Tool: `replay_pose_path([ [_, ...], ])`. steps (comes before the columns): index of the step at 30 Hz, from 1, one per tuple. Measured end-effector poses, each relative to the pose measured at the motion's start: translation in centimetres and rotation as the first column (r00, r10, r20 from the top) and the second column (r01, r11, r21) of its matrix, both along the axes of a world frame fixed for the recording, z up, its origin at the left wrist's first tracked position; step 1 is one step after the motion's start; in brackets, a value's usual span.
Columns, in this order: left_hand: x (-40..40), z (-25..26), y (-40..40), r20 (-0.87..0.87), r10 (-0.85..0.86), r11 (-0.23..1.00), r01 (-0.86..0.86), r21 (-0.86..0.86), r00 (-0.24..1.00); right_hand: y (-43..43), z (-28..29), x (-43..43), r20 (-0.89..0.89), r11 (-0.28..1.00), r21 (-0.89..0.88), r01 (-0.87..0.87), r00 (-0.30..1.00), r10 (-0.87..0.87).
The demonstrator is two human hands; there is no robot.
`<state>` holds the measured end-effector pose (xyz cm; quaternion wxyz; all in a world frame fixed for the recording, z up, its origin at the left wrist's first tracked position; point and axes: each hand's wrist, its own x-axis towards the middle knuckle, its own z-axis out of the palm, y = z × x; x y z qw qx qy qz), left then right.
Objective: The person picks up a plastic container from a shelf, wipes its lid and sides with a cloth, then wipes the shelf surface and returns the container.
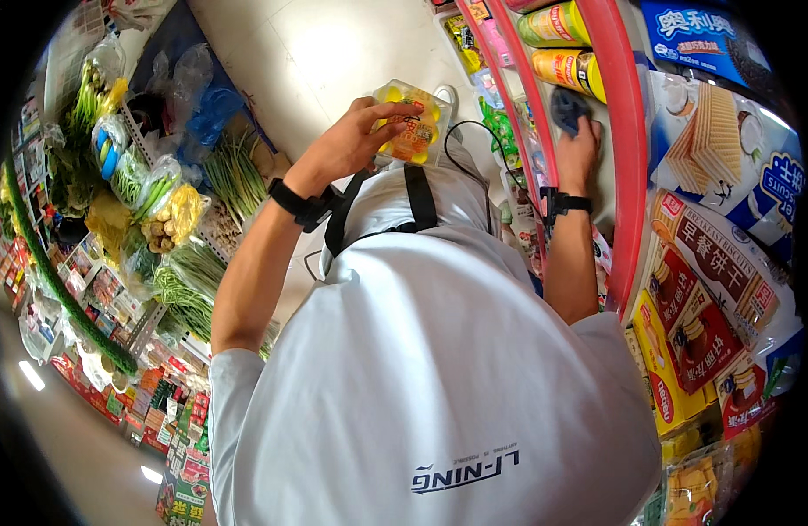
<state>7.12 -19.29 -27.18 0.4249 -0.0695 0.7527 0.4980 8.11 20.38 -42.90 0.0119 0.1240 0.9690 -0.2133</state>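
Observation:
My left hand (358, 135) holds a clear plastic package (417, 135) with yellow items inside and a printed orange label. It is held in front of my waist, above the floor. To the right, my right hand (578, 148) reaches in over a shelf board and grips a dark blue-grey cloth (568, 108). The cloth is bunched under the fingers and appears to rest on the pale shelf board (611, 158). Just beyond it lie an orange chip canister (565, 69) and a green chip canister (552, 26).
Red shelf edge strips (624, 131) run along my right. Packaged wafers (713, 138) and breakfast biscuits (719, 263) fill the nearer shelf. To the left are long beans (187, 296), scallions (236, 167) and bagged vegetables. A black cable (476, 125) hangs near my right arm.

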Motion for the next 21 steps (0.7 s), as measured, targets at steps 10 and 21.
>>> replay_pose_path([
  [10,-1.4,-1.8,3.8,-0.001,-0.116,0.992,0.115,0.054,0.993,-1.3,2.3,-0.8,0.016,0.999,-0.032,-0.008,1.000,0.008],
  [21,-0.6,-2.4,5.3,-0.092,-0.128,0.989,0.134,0.066,0.987,-3.1,3.8,-0.7,0.095,0.997,0.069,-0.023,0.995,0.017],
])
